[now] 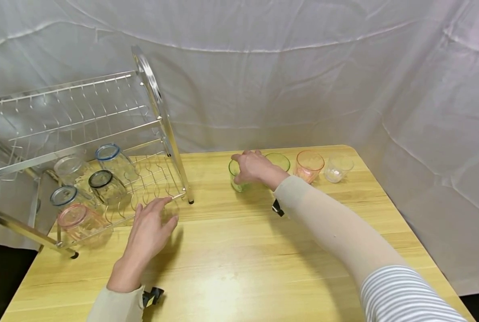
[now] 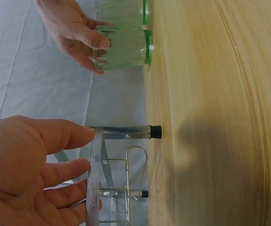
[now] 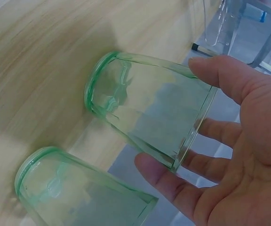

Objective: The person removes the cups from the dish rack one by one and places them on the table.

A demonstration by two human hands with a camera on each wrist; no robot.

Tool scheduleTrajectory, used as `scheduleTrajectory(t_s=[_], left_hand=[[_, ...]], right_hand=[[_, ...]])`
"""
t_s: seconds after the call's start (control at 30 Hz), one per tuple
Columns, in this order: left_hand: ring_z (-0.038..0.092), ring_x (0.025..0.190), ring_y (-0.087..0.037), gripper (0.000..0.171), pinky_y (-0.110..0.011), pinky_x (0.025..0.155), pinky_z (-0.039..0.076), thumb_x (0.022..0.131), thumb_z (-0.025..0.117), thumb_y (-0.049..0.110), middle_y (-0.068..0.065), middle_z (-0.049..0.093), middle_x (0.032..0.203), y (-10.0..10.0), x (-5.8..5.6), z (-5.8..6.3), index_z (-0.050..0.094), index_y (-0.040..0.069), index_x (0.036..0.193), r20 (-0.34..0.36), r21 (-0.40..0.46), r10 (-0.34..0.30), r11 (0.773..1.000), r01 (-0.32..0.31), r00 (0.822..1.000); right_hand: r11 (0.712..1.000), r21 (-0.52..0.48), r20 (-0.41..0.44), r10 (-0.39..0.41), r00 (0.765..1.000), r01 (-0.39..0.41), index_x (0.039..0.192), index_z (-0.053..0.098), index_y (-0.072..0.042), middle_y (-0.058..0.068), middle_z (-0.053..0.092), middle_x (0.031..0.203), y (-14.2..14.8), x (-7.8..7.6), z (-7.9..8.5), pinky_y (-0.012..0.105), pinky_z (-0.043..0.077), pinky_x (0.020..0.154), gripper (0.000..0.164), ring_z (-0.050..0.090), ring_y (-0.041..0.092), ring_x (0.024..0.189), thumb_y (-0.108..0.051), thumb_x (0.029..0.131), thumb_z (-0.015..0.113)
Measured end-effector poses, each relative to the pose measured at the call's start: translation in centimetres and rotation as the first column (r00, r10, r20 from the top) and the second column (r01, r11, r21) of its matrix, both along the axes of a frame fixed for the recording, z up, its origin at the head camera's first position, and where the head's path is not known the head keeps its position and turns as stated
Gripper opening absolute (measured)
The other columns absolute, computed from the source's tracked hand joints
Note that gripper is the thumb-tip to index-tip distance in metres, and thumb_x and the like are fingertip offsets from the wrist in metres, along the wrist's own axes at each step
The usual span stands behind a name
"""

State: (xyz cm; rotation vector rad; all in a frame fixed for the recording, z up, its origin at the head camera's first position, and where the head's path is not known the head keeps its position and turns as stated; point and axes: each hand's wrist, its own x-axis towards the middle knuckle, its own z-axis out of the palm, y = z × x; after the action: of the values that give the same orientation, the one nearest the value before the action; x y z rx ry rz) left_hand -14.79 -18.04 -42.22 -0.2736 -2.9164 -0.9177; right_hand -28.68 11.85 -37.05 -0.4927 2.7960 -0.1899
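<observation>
My right hand (image 1: 259, 170) holds a light green drinking glass (image 3: 149, 99) by its upper part, thumb on one side and fingers on the other. That glass stands upright at the back of the wooden table. A second green glass (image 3: 74, 193) stands right beside it, partly hidden behind my hand in the head view. My left hand (image 1: 149, 230) is at the front right corner of a metal dish rack (image 1: 169, 143), its fingers loosely bent and holding nothing. In the left wrist view, its fingertips are right at the rack's metal bar (image 2: 94, 174).
Right of the green glasses stand a pink-orange glass (image 1: 309, 165) and a clear glass (image 1: 338, 169). Several glasses sit upside down on the rack's lower tier, among them a dark one (image 1: 107, 188) and a pink one (image 1: 80, 221). A grey cloth (image 1: 263, 89) hangs behind the table.
</observation>
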Motion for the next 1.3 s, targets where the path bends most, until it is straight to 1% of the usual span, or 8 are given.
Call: scheduleTrajectory(t_s=[0.33,0.57,0.7,0.8,0.97,1.07,1.27,1.3], left_hand=[[0.041,0.147,-0.050,0.060,-0.069,0.128,0.006,0.101,0.069,0.020,-0.028,0.050,0.155,-0.1,-0.1,0.6,0.049,0.001,0.154,0.045,-0.013,-0.021,1.000,0.022,0.999],[0.038,0.150,-0.050,0.062,-0.068,0.128,0.011,0.103,0.066,0.022,-0.028,0.045,0.159,-0.5,-0.3,1.3,0.044,0.002,0.157,0.110,-0.010,-0.039,0.999,0.041,0.993],[0.036,0.150,-0.051,0.065,-0.069,0.125,0.022,0.105,0.063,0.025,-0.029,0.041,0.163,-0.9,-0.6,2.0,0.039,0.003,0.160,0.146,-0.003,-0.028,1.000,0.028,0.989],[0.038,0.148,-0.052,0.066,-0.070,0.120,0.031,0.105,0.062,0.028,-0.028,0.039,0.163,-1.5,-1.0,2.7,0.038,0.005,0.162,0.145,-0.008,-0.012,1.000,0.013,0.989],[0.044,0.142,-0.056,0.063,-0.072,0.116,0.036,0.103,0.065,0.025,-0.031,0.043,0.160,-2.7,-2.0,3.8,0.042,0.003,0.158,0.095,-0.047,0.001,0.999,0.003,0.995],[0.047,0.138,-0.058,0.062,-0.073,0.113,0.038,0.103,0.064,0.024,-0.033,0.044,0.158,-3.6,-2.9,4.6,0.044,0.001,0.157,0.071,-0.082,0.014,0.997,-0.008,0.997],[0.048,0.132,-0.061,0.064,-0.077,0.107,0.039,0.105,0.061,0.028,-0.036,0.042,0.157,-6.3,-5.0,6.5,0.040,0.001,0.159,0.077,-0.149,0.038,0.988,-0.026,0.996],[0.045,0.133,-0.062,0.064,-0.078,0.107,0.037,0.105,0.061,0.027,-0.036,0.041,0.158,-6.9,-5.3,6.7,0.039,0.001,0.159,0.075,-0.159,0.046,0.987,-0.034,0.996]], right_hand=[[1.000,0.007,0.005,-0.011,1.000,0.011,0.166,0.034,-0.015,0.018,0.042,0.166,0.0,0.0,-0.1,0.057,0.016,0.132,0.086,0.033,0.036,0.156,-0.032,0.090,0.070],[1.000,0.004,0.019,-0.021,1.000,0.021,0.167,0.031,-0.016,0.021,0.038,0.166,0.0,0.2,-0.2,0.057,0.017,0.132,0.090,0.034,0.040,0.155,-0.039,0.091,0.074],[0.999,-0.004,0.012,-0.043,0.999,0.043,0.169,0.025,-0.017,0.022,0.032,0.169,0.1,0.3,-0.3,0.061,0.027,0.128,0.098,0.032,0.048,0.154,-0.046,0.091,0.076],[0.998,-0.023,-0.005,-0.065,0.998,0.064,0.169,0.023,-0.017,0.020,0.026,0.172,0.2,0.3,-0.1,0.062,0.027,0.127,0.100,0.026,0.051,0.156,-0.050,0.091,0.076],[0.996,-0.063,-0.028,-0.064,0.998,0.062,0.168,0.026,-0.014,0.018,0.025,0.173,0.3,0.3,0.5,0.058,0.017,0.132,0.098,0.022,0.045,0.160,-0.049,0.092,0.077],[0.996,-0.069,-0.026,-0.054,0.998,0.052,0.167,0.029,-0.016,0.018,0.027,0.172,0.3,0.4,0.7,0.058,0.017,0.132,0.094,0.023,0.045,0.159,-0.047,0.093,0.077],[0.998,-0.059,-0.028,-0.027,0.999,0.026,0.167,0.031,-0.018,0.019,0.032,0.171,0.5,0.5,0.6,0.056,0.019,0.132,0.088,0.028,0.043,0.158,-0.044,0.094,0.073],[0.998,-0.059,-0.029,-0.026,0.999,0.024,0.167,0.031,-0.017,0.019,0.033,0.170,0.5,0.5,0.5,0.055,0.019,0.132,0.088,0.028,0.042,0.158,-0.044,0.094,0.073]])
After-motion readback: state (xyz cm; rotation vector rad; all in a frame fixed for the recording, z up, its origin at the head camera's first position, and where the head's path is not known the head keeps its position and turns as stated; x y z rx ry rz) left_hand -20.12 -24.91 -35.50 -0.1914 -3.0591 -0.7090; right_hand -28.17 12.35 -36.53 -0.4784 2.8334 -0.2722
